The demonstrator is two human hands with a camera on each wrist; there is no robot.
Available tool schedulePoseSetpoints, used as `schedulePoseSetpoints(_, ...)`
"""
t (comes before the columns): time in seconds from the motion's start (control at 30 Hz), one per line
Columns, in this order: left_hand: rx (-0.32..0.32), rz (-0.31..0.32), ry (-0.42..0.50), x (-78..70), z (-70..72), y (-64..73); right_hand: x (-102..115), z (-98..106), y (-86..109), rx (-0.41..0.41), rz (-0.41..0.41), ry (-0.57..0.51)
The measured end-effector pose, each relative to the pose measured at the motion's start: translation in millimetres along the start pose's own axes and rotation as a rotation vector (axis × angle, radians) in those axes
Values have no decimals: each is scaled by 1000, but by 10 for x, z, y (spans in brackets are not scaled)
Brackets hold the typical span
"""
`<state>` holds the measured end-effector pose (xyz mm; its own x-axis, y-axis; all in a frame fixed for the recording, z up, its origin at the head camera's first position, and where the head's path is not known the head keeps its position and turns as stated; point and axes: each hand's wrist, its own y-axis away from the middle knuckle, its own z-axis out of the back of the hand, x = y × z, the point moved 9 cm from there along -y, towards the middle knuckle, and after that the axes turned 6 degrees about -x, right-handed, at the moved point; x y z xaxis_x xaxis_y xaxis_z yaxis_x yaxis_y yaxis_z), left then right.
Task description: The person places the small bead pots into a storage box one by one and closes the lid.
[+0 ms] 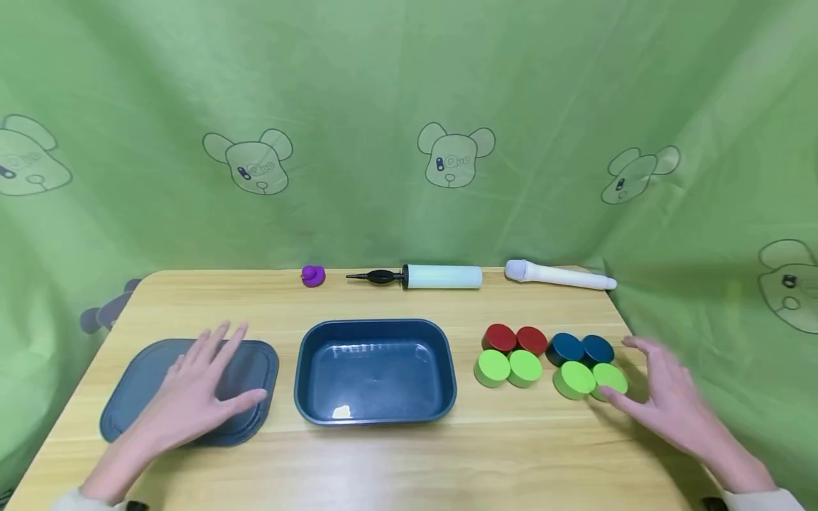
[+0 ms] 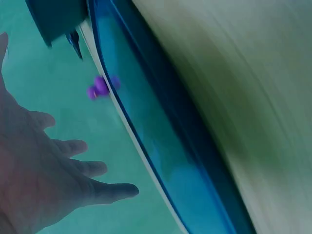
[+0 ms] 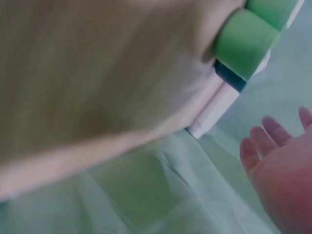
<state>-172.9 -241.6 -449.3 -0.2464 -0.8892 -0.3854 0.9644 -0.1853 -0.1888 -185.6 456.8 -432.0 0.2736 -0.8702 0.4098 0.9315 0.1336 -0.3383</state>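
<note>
My left hand [image 1: 198,390] is spread over the dark blue flat lid [image 1: 160,365] on the left of the table, fingers straight and nothing held. Beside it, in the middle, sits a dark blue rectangular tub [image 1: 375,372] with its inside bare. My right hand [image 1: 671,404] hovers at the right table edge, thumb and fingers apart, holding nothing. Its thumb overlaps a light green round block [image 1: 609,380] in the head view. Another green block [image 1: 574,380] and two blue blocks [image 1: 566,348] stand close by. Further left are two red blocks [image 1: 499,338] and two more green blocks [image 1: 492,368].
Along the back edge lie a purple toy duck [image 1: 313,276], a hand air pump [image 1: 443,277] with a black nozzle end, and a white microphone [image 1: 562,275]. A green curtain [image 1: 358,92] with printed mouse heads hangs behind and at both sides.
</note>
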Motion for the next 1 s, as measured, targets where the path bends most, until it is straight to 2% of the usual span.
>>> schedulePoseSetpoints(0.17,-9,-54,27,-269,-176,-63,-87,-187,63,47,-65,-67)
schedulePoseSetpoints(0.33,22,-101,49,-447,-385,-159,-140,-218,138,38,-79,-69)
schedulePoseSetpoints(0.5,51,-117,75,-492,-477,-170,-159,-235,167,15,-55,-89)
schedulePoseSetpoints(0.73,71,-167,138,-568,-459,-142,-186,-237,155,-15,-34,-97)
schedulePoseSetpoints(1.0,93,-172,156,-586,-488,-123,-263,-271,190,31,-123,-139)
